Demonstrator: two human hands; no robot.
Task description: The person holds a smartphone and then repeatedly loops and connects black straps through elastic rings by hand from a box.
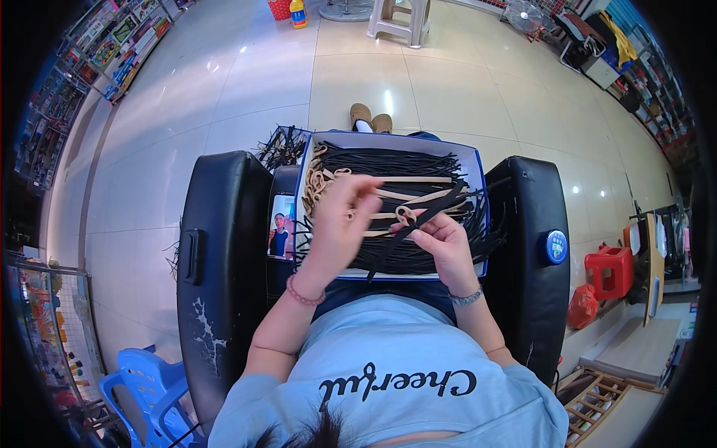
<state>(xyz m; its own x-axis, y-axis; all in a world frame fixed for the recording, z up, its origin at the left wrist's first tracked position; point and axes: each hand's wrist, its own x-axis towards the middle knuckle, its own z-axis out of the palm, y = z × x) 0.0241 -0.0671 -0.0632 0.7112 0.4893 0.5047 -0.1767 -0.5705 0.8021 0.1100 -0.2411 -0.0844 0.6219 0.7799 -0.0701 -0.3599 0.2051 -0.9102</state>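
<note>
At four o'clock over the box (470,154), the right hand (447,243) is pinching a strap (387,256) that is looking light, limp and best held beside its loop (405,216), while the left hand (340,224) is hovering, fingers parted, at nine o'clock.

armrests (224,216) bar the way at centre-left and centre-right; past the box (472,160) and shoes (360,113), upper centre, room opens over the floor (358,75).
</note>
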